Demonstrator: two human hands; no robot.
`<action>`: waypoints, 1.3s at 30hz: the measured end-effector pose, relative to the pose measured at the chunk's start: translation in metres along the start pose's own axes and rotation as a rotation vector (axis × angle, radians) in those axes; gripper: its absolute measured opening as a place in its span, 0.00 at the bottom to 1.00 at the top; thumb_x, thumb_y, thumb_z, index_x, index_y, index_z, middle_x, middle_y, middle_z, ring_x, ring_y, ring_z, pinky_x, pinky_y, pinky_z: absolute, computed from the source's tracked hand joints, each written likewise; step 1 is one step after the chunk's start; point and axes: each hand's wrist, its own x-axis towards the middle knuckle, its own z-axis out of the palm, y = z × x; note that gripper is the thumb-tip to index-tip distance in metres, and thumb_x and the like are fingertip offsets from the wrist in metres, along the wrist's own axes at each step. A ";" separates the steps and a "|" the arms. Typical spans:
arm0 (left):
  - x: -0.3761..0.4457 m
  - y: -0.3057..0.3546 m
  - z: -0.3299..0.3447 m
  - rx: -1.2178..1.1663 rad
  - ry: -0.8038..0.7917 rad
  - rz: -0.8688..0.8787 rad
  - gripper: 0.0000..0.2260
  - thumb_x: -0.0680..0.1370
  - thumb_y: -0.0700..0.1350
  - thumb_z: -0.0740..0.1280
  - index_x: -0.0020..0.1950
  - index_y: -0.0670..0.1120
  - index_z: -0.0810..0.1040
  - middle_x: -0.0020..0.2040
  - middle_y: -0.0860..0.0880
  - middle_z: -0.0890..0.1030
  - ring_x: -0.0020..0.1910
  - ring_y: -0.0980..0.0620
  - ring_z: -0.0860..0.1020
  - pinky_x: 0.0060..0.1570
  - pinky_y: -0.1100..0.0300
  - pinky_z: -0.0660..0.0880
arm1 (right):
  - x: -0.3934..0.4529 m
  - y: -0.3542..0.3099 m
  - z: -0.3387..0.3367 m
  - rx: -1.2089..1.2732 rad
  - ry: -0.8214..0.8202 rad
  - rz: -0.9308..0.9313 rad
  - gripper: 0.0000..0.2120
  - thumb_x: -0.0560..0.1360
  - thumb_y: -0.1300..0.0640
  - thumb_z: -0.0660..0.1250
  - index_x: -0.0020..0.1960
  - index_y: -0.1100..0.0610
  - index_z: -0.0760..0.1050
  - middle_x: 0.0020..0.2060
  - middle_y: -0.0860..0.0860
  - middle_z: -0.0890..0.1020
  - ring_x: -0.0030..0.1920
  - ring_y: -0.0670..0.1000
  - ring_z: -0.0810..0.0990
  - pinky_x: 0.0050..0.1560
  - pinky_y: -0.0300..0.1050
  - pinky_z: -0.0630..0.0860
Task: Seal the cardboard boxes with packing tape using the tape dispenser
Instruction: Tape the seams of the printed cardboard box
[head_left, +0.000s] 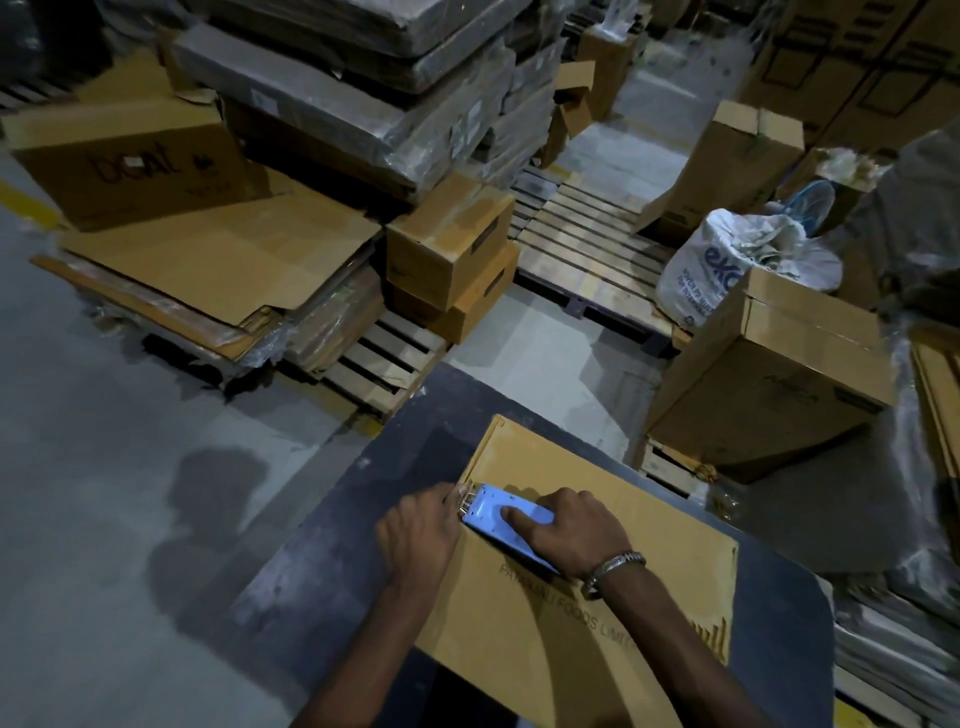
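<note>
A dark grey surface with a rounded corner (322, 561) fills the lower middle of the view. On it lies a flattened brown cardboard box with dark printed lettering (613, 613), its far narrow end pointing toward the surface's far edge and its near end toward the near right corner.

On the box, near its left edge and toward the far end, sits a light blue flat-bodied tape dispenser (496, 512), lying at an angle with its metal-toothed end toward the left edge of the cardboard.

The right hand (576, 530), with a silver bracelet (613, 569) on the wrist, lies over the dispenser's rear half; its grip is closed around the blue body, one finger pressed flat on the top face.

The left hand (421, 530) rests at the box's left edge, just beside the dispenser's toothed end, fingers curled with the tips touching there; what they pinch cannot be told.
</note>
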 end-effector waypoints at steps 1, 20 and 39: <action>0.000 -0.001 0.001 0.006 0.006 -0.005 0.22 0.85 0.63 0.52 0.51 0.56 0.83 0.42 0.54 0.84 0.40 0.53 0.82 0.40 0.55 0.78 | 0.000 0.001 -0.001 0.003 0.005 -0.007 0.32 0.71 0.20 0.57 0.34 0.49 0.65 0.35 0.49 0.74 0.37 0.53 0.74 0.30 0.46 0.60; 0.001 -0.004 0.003 -0.065 0.043 0.060 0.15 0.84 0.60 0.62 0.50 0.54 0.84 0.44 0.54 0.86 0.42 0.50 0.83 0.39 0.54 0.77 | -0.019 0.022 -0.012 0.036 -0.031 -0.002 0.34 0.70 0.18 0.55 0.31 0.50 0.66 0.31 0.48 0.72 0.37 0.54 0.76 0.29 0.46 0.59; 0.008 0.004 0.001 -0.062 0.084 0.139 0.11 0.84 0.55 0.67 0.50 0.54 0.87 0.44 0.52 0.87 0.41 0.45 0.84 0.35 0.56 0.71 | -0.055 0.068 -0.030 0.050 -0.009 -0.015 0.43 0.72 0.19 0.55 0.34 0.61 0.73 0.27 0.55 0.77 0.28 0.52 0.75 0.31 0.49 0.64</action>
